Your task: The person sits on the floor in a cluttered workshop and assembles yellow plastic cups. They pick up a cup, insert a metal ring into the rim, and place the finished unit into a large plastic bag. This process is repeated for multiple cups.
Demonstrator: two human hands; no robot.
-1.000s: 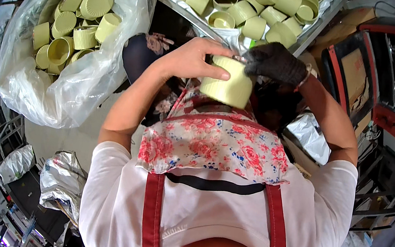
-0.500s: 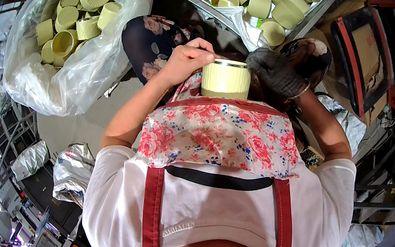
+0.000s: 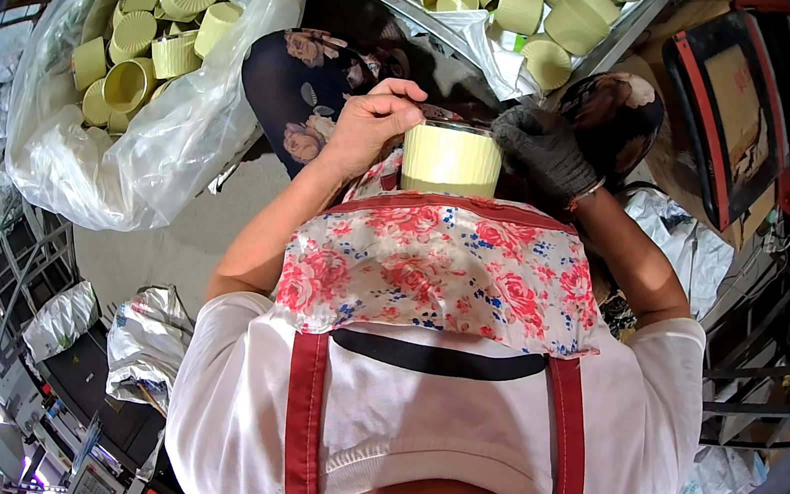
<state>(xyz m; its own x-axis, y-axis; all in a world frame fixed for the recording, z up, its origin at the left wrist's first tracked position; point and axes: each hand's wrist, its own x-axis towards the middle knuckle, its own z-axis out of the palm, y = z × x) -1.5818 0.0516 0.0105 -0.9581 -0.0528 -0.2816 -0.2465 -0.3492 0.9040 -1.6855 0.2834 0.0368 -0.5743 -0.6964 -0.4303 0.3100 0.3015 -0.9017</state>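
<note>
A pale yellow ribbed cup (image 3: 450,161) sits upright in my lap, against the top of the floral apron (image 3: 433,263). A thin dark, shiny line runs along its upper rim. My bare left hand (image 3: 378,125) is closed at the left side of that rim, thumb and forefinger together. On the opposite side, my right hand (image 3: 546,149), in a dark grey glove, pinches the rim with its fingers curled. Whether the glove also holds something small, I cannot tell. The inside of the cup is hidden.
A clear plastic bag (image 3: 172,180) of similar yellow cups stands at the left. At the far side, a metal-edged tray (image 3: 639,34) holds several more cups on white sheeting. Black-and-red equipment (image 3: 706,119) stands at right; silver bags (image 3: 147,344) lie at the lower left.
My gloved right hand has turned and its fingers have curled in more at the rim. The left hand has stayed nearly in place, and the cup has barely moved.
</note>
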